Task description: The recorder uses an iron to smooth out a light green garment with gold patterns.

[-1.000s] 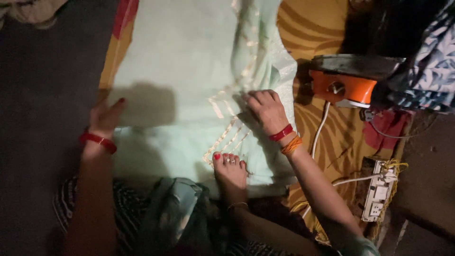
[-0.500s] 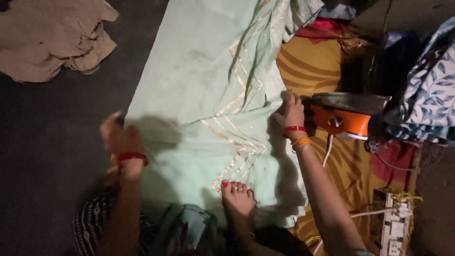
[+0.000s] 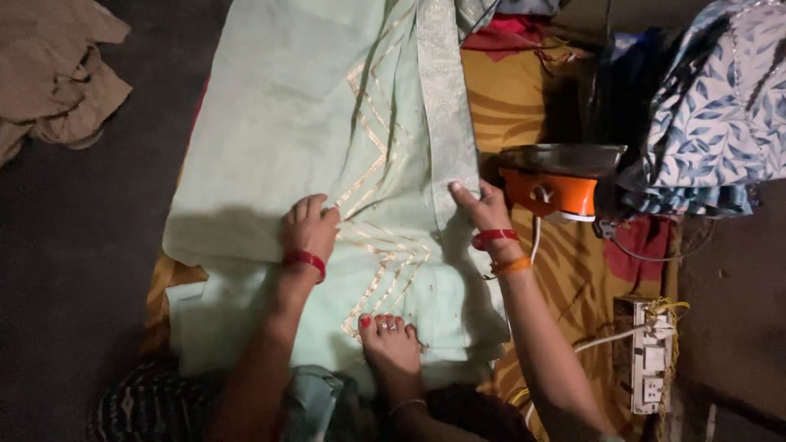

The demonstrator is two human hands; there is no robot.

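While both hands press flat, our pale green cloth (image 3: pixel 278 123) runs six to twelve.
Left hand (image 3: pixel 309 229) on it; right hand (image 3: pixel 483 209) fingers spread wide at the woven border (image 3: pixel 446 106), three o'clock side.

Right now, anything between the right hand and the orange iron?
Nothing visible. The right hand rests on the pale green cloth's edge; the orange iron stands just beside it on the yellow sheet.

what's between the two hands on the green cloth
In the head view, only the green cloth with its gold zigzag trim lies between the left hand and right hand.
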